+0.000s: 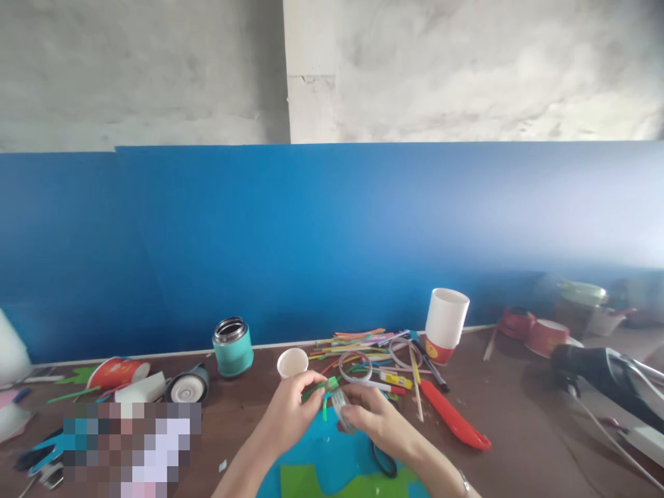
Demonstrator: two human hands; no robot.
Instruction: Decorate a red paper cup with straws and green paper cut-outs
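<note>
Both hands meet just above a blue sheet [337, 449]. My left hand [295, 411] is closed, its thumb and fingers pinching a bright green strip [332, 383]; a short blue-green end [325, 408] hangs below it. In my right hand [371, 411] is a pale, partly see-through roll that looks like tape [340, 407], close against the green strip. Under the right wrist a black loop, apparently a scissors handle [384, 460], shows on the sheet. A green sheet [301, 481] overlaps the blue one at the near edge. The fingers hide part of both held things.
Behind the hands lie a white paper cup [292, 362], many coloured sticks [357, 339] and clear tape rolls [355, 366]. A teal jar [233, 348] stands left; stacked cups [446, 325], a red knife-shaped piece [456, 418] and a black corded tool [596, 373] are right. A blue partition [332, 235] rises behind.
</note>
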